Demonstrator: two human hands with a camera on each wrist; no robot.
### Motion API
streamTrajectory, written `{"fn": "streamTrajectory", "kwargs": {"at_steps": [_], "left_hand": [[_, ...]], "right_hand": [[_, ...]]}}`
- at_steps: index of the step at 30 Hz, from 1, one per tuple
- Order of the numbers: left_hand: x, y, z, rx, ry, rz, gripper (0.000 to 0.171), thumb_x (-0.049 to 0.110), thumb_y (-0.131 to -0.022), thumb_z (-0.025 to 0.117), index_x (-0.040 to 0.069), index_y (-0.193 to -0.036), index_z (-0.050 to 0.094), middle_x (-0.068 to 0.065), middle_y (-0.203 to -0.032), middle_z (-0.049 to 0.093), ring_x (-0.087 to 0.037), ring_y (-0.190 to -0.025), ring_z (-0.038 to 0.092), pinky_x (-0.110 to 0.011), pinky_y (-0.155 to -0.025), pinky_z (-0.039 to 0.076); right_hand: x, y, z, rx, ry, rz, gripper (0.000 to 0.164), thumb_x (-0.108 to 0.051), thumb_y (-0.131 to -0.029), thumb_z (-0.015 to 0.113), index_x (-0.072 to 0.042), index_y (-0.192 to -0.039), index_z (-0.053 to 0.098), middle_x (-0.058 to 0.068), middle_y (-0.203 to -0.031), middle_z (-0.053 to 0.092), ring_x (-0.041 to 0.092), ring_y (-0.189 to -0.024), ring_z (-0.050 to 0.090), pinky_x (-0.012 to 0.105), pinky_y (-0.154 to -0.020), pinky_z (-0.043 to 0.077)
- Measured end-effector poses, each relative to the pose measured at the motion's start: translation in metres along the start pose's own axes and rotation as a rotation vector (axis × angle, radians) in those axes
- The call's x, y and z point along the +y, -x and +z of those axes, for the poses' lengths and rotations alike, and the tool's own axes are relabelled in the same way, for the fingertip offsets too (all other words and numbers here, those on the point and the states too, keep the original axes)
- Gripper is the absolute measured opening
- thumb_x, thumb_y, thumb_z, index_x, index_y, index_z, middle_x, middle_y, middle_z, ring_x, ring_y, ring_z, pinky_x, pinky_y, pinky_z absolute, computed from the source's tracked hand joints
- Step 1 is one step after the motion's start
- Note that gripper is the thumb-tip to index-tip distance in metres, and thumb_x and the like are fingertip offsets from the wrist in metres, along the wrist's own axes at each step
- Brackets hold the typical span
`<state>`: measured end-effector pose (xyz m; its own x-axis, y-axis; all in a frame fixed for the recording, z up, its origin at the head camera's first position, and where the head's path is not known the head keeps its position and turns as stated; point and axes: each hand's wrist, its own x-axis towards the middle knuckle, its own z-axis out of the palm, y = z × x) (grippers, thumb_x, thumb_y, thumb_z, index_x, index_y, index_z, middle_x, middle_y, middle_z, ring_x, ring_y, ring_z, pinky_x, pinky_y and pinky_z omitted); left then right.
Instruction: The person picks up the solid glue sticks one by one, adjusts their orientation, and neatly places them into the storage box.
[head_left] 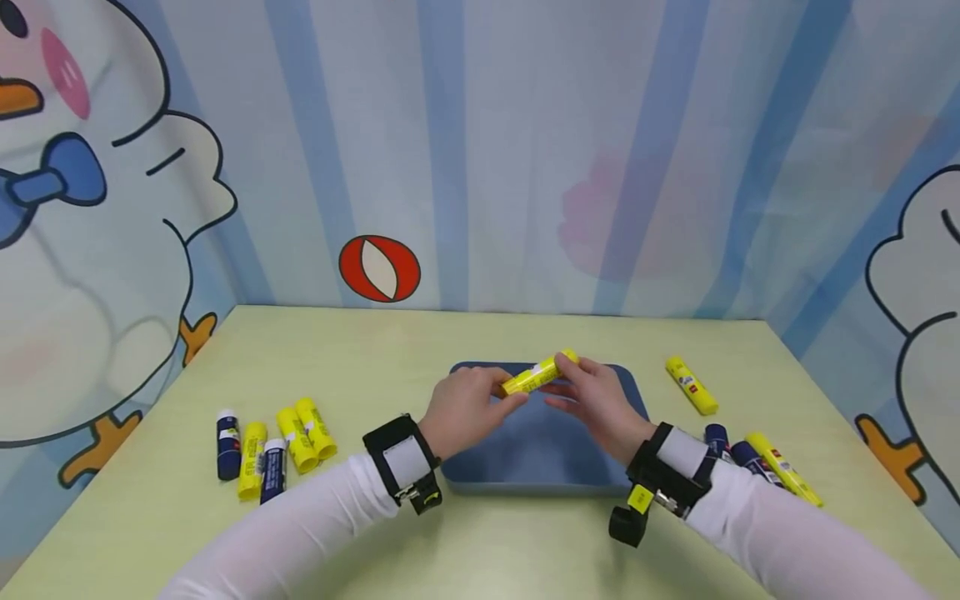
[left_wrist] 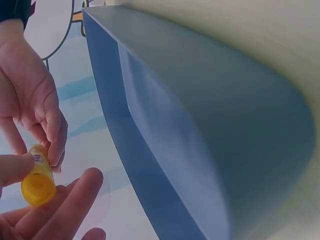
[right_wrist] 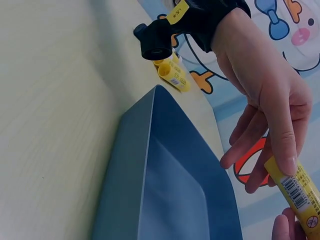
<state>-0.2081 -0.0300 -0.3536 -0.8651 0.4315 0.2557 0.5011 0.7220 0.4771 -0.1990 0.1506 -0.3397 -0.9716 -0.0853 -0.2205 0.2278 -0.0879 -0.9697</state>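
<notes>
A yellow glue stick point(head_left: 536, 377) is held aslant above the blue-grey bin point(head_left: 540, 485), its right end higher. My left hand point(head_left: 467, 408) pinches the lower end between thumb and fingers; in the right wrist view, the left thumb lies along the yellow glue stick point(right_wrist: 298, 196) near its barcode. At the upper end, my right hand point(head_left: 602, 410) grips with thumb and fingertips. In the left wrist view, the round end of the glue stick point(left_wrist: 39, 190) faces the camera, and the right hand point(left_wrist: 32, 92) is behind it.
Left on the table are yellow glue sticks point(head_left: 253, 461) and navy glue sticks point(head_left: 228, 446). To the right lie another yellow glue stick point(head_left: 692, 385), navy glue sticks point(head_left: 753, 462) and a yellow one point(head_left: 783, 468) beside the right forearm. A printed curtain point(head_left: 510, 167) stands behind the table.
</notes>
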Motion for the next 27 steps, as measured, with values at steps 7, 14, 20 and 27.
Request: {"fn": "streamTrajectory", "kwargs": {"at_steps": [7,14,20,27], "left_hand": [[0.002,-0.002,-0.002,0.019,-0.047,0.015,0.035,0.044,-0.083,0.059,0.012,-0.097,0.066,0.004,-0.081,0.066,-0.007,-0.067,0.059,-0.017,-0.049,0.043],[0.0,-0.003,-0.001,0.021,-0.06,0.001,0.035,0.044,-0.082,0.059,0.013,-0.095,0.066,0.005,-0.077,0.066,-0.006,-0.061,0.056,-0.018,-0.045,0.041],[-0.003,-0.001,-0.001,0.017,-0.084,0.022,0.036,0.047,-0.082,0.058,0.014,-0.094,0.065,0.005,-0.076,0.066,-0.004,-0.056,0.054,-0.019,-0.042,0.04],[-0.022,0.01,-0.005,0.02,-0.244,0.074,0.049,0.058,-0.081,0.051,0.014,-0.098,0.064,0.005,-0.072,0.065,-0.003,-0.047,0.049,-0.019,-0.039,0.036]], "right_hand": [[-0.001,-0.005,0.001,0.065,0.046,-0.041,0.048,-0.031,-0.092,0.048,0.003,-0.126,0.038,0.018,-0.118,0.048,0.021,-0.095,0.059,0.025,-0.078,0.048],[0.001,-0.01,0.0,0.11,0.053,-0.062,0.054,-0.029,-0.09,0.053,0.002,-0.127,0.03,0.019,-0.117,0.048,0.02,-0.087,0.063,0.026,-0.076,0.049],[0.004,-0.01,0.0,0.109,0.059,-0.076,0.055,-0.029,-0.089,0.053,0.003,-0.126,0.029,0.02,-0.115,0.047,0.019,-0.085,0.063,0.026,-0.076,0.049],[0.004,-0.011,-0.003,0.116,0.076,-0.092,0.055,-0.028,-0.089,0.055,0.004,-0.125,0.029,0.022,-0.111,0.052,0.018,-0.08,0.064,0.029,-0.075,0.05]]}}
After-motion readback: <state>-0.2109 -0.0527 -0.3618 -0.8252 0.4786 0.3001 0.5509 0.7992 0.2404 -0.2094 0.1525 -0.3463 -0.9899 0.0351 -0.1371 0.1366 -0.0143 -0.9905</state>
